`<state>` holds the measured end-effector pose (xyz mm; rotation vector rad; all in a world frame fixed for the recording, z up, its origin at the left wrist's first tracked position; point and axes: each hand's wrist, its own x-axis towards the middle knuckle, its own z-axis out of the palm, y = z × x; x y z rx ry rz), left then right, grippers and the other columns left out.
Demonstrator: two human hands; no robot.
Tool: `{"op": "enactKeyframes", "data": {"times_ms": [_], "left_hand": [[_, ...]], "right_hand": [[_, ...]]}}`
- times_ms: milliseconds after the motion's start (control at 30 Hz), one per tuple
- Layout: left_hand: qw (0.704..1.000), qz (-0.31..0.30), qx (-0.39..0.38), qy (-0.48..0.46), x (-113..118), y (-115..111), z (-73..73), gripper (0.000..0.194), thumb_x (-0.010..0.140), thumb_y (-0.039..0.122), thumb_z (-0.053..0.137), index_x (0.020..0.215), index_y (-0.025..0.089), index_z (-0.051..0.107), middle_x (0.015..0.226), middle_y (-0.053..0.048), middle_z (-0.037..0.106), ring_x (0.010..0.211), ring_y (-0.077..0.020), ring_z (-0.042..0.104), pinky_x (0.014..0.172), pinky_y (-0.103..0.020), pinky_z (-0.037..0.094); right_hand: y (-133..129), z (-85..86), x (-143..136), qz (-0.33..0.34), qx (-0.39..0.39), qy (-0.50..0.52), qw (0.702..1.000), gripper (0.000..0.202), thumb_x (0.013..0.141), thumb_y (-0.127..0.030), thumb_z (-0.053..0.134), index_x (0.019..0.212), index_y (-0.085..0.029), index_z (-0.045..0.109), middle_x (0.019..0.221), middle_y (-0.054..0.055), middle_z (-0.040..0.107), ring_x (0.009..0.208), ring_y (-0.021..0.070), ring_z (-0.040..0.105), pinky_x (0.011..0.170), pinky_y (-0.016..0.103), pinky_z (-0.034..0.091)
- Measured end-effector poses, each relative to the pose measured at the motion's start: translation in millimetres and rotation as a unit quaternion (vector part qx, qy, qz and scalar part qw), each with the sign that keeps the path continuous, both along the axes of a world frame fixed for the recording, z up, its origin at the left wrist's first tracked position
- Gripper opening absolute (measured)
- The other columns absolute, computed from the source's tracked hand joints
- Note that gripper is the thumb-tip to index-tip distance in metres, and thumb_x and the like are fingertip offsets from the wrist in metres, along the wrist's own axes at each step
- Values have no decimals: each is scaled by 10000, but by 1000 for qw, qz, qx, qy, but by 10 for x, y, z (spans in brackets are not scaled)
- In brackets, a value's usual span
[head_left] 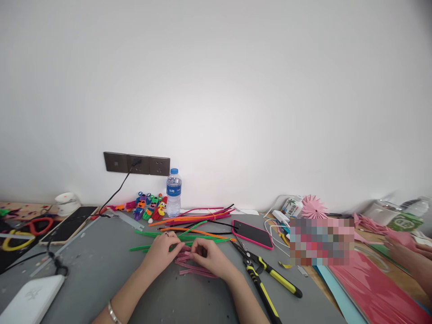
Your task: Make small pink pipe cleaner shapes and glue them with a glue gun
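Both my hands meet over the grey mat (189, 301). My left hand (164, 249) has its fingers pressed together on a pink fuzzy stem piece (184, 254). Close beside it on the right, my right hand (208, 256) pinches at the same pink piece. More pink stems (197, 270) lie just below the fingers. Green stems (141, 247) pass behind my left hand, and an orange stem (205, 233) lies beyond both hands. Yellow-and-black pliers (261, 274) rest open to the right of my right hand.
A water bottle (173, 193) and colourful fuzzy figures (150, 207) stand by the wall. A pink-cased phone (253, 235) lies behind the pliers. A white power bank (32, 299) is at the left front. Another person's hands (408, 261) are at the far right, near red sheets (378, 288).
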<state>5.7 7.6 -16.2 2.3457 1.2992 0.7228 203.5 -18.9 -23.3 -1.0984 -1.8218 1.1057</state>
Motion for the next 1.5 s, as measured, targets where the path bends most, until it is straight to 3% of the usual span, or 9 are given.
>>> {"op": "enactKeyframes", "data": {"times_ms": [133, 300, 433, 600, 800, 900, 1000, 1233, 1500], "left_hand": [[1000, -3, -8, -17, -1, -11, 20, 344, 890, 337, 475, 626, 196, 645, 711, -26, 606, 658, -179, 586, 583, -257, 391], [997, -51, -45, -32, 25, -71, 8, 180, 775, 338, 660, 655, 209, 625, 773, -8, 652, 762, -188, 624, 664, -255, 433], [995, -65, -58, -47, 36, -90, -6, 140, 780, 301, 649, 680, 212, 605, 807, -13, 672, 830, -202, 643, 685, -261, 444], [997, -67, -37, -21, 32, -85, -12, 100, 777, 157, 551, 703, 216, 582, 782, -14, 637, 796, -197, 618, 643, -256, 429], [996, -78, -36, -15, 36, -94, -6, 111, 807, 170, 559, 716, 217, 599, 819, -9, 646, 800, -185, 615, 680, -262, 423], [996, -77, -42, -9, 48, -108, 4, 86, 796, 196, 612, 712, 214, 609, 858, -12, 652, 852, -194, 623, 721, -270, 428], [997, -67, -41, -3, 57, -111, -9, 92, 803, 196, 613, 713, 205, 598, 866, -17, 641, 865, -198, 616, 739, -279, 429], [993, -106, -44, -14, 38, -85, -66, 135, 888, 267, 539, 782, 215, 605, 875, -12, 623, 892, -195, 595, 764, -283, 433], [994, -112, -11, -11, 61, -102, -36, 161, 881, 288, 554, 747, 207, 591, 868, -22, 600, 882, -204, 561, 761, -295, 419]], "right_hand": [[49, -15, 19, -75, 40, 23, 996, 233, 852, -400, 590, 745, -194, 571, 580, -49, 461, 532, 117, 384, 514, 233, 292], [111, -111, 46, -140, 99, 31, 985, 255, 882, -459, 527, 847, -208, 557, 507, -69, 449, 460, 120, 375, 478, 240, 265], [146, -164, 28, -170, 70, 148, 972, 288, 884, -511, 498, 852, -244, 397, 476, -91, 476, 405, 110, 364, 448, 222, 259], [167, -76, -13, -211, 19, 311, 926, 348, 798, -516, 616, 770, -234, 413, 506, -93, 436, 390, 78, 305, 404, 205, 218], [213, -42, 58, -221, -109, 481, 841, 207, 766, -397, 637, 812, -195, 630, 664, -4, 595, 495, 110, 474, 477, 240, 397], [231, -64, 96, -203, -142, 516, 820, 230, 686, -313, 721, 894, -228, 672, 910, 21, 699, 643, 130, 581, 611, 258, 482], [227, -74, 93, -203, -148, 528, 811, 319, 637, -299, 791, 934, -255, 686, 1065, 10, 706, 739, 130, 621, 689, 258, 493], [203, -84, 18, -222, -179, 509, 812, 376, 577, -482, 824, 752, -170, 708, 641, 20, 703, 562, 128, 584, 573, 233, 449], [247, -172, -37, -203, -150, 476, 842, 431, 658, -595, 706, 636, -170, 641, 440, -50, 464, 407, 82, 371, 437, 220, 282]]}}
